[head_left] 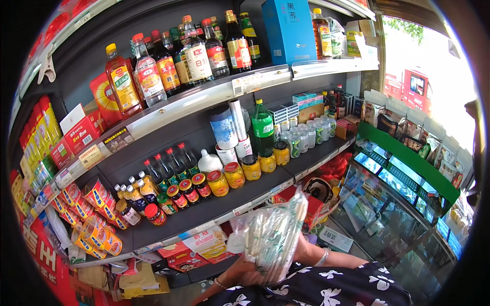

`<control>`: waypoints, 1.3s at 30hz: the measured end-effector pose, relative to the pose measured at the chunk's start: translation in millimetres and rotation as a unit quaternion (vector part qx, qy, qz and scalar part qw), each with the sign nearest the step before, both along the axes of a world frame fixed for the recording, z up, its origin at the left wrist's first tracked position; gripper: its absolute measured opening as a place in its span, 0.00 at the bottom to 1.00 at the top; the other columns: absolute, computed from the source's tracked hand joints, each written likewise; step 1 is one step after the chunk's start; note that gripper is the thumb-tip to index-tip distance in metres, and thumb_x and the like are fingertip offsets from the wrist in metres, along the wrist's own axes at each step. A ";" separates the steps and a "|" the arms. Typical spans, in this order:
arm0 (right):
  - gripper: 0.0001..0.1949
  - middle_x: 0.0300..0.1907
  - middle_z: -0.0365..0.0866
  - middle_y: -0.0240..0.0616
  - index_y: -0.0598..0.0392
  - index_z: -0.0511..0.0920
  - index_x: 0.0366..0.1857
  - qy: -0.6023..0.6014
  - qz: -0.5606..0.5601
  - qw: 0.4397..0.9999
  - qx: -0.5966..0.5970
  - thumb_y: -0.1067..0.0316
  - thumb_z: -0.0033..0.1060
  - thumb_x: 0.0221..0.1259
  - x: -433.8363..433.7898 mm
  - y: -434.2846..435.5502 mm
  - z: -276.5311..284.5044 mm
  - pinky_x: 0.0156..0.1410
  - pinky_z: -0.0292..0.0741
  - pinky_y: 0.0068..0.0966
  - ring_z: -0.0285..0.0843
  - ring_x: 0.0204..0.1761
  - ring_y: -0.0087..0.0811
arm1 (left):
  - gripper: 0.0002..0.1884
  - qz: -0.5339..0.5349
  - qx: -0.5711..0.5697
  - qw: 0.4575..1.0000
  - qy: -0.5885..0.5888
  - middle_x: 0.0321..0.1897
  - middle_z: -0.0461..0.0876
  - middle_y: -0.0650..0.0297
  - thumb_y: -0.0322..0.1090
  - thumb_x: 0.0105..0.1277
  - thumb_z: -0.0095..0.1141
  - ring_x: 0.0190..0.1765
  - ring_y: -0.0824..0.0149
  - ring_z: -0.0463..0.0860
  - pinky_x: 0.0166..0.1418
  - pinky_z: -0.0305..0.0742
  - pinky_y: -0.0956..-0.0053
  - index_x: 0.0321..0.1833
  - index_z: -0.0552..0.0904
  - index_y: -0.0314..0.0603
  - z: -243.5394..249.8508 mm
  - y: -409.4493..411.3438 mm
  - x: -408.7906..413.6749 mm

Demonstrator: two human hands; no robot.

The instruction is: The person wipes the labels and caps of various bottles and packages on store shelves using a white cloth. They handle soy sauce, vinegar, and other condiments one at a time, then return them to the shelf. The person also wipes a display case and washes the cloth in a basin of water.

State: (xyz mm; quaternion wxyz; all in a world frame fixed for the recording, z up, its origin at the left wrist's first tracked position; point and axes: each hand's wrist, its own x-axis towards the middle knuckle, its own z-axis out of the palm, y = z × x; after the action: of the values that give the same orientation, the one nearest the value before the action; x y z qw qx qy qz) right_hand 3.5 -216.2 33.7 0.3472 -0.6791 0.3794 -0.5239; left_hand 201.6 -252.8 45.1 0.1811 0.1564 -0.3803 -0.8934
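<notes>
Both of my hands hold a bundle of clear plastic packs (pixel 273 239) with green print, which seem to contain pale sticks, perhaps disposable chopsticks. My left hand (pixel 243 267), wearing a thin beaded bracelet, grips the bundle's lower left side. On its right side is my right hand (pixel 306 250), with a pale bangle at the wrist; the packs hide part of its fingers. The bundle is in front of the lower shelves, below a row of glass jars of yellow fruit (pixel 251 168).
Sauce and vinegar bottles (pixel 197 57) line the upper shelf. Drink cans (pixel 302 139), a green soda bottle (pixel 263 124) and instant noodle cups (pixel 101 237) stand on the middle shelf. Red cartons (pixel 191 254) lie below. A glass display counter (pixel 386 206) is at the right.
</notes>
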 end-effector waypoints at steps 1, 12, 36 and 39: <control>0.20 0.49 0.77 0.47 0.60 0.71 0.53 0.049 -0.043 0.998 -0.018 0.58 0.47 0.63 -6.5 7.1 -2.3 0.60 0.70 0.37 0.75 0.52 0.42 | 0.42 0.004 -0.071 0.997 -0.035 0.59 0.70 0.54 0.34 0.47 0.64 0.63 0.61 0.69 0.69 0.59 0.65 0.66 0.59 0.32 -1.5 -0.7 1.1; 0.25 0.57 0.71 0.39 0.58 0.64 0.62 -0.323 0.037 0.923 0.208 0.50 0.41 0.69 -0.1 48.7 2.1 0.65 0.62 0.29 0.66 0.60 0.32 | 0.44 -0.054 -0.279 0.952 -0.117 0.52 0.75 0.61 0.25 0.41 0.71 0.54 0.71 0.74 0.57 0.70 0.76 0.64 0.62 0.34 13.1 -9.2 24.0; 0.28 0.60 0.69 0.38 0.60 0.61 0.63 -0.359 0.071 0.915 0.172 0.62 0.59 0.61 29.7 -20.0 43.0 0.64 0.64 0.29 0.67 0.60 0.29 | 0.20 0.444 -0.386 0.809 -0.014 0.40 0.78 0.61 0.20 0.49 0.62 0.41 0.73 0.77 0.45 0.74 0.77 0.47 0.74 0.28 63.8 -24.9 -40.1; 0.25 0.53 0.75 0.36 0.63 0.65 0.60 -0.389 -0.006 0.899 0.198 0.60 0.56 0.64 31.1 -26.7 33.9 0.55 0.71 0.24 0.72 0.50 0.25 | 0.23 0.463 -0.481 0.745 -0.001 0.43 0.78 0.59 0.21 0.50 0.62 0.43 0.71 0.77 0.47 0.74 0.74 0.50 0.72 0.28 58.7 -29.6 -51.7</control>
State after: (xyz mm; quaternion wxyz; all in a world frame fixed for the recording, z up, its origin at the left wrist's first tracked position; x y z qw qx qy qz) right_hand 34.6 -243.0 67.5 0.5916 -0.3359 0.3137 -0.6624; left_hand 149.9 -282.3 103.9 0.6230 0.2067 -0.6405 -0.3986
